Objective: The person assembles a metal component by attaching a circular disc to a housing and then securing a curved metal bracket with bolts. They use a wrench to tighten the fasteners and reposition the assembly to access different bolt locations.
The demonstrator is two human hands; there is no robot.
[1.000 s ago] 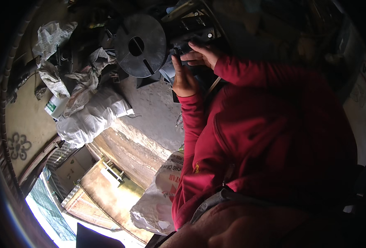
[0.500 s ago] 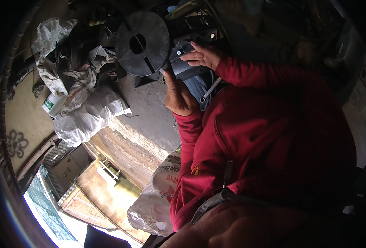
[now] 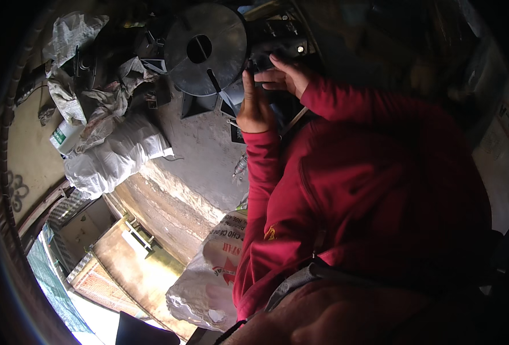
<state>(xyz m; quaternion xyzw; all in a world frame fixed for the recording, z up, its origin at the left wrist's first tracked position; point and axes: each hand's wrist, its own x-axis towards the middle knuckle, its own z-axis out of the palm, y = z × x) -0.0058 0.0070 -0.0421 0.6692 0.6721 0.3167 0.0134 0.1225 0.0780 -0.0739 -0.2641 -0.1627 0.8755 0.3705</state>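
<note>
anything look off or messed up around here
The crumpled, dirty-looking plastic bags look untidy, bunched in a loose heap beside the white bundle. Nothing is plainly spilled or broken, though shadow hides much around the dark slotted disc.

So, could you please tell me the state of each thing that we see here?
Left hand: one finger stretched out; grip unclear
Right hand: open, thumb apart from fingers
Dark disc: slotted, flat side toward camera
White bag: bulging, wrinkled
Printed sack: bulging, wrinkled
White tub: partly covered
</note>
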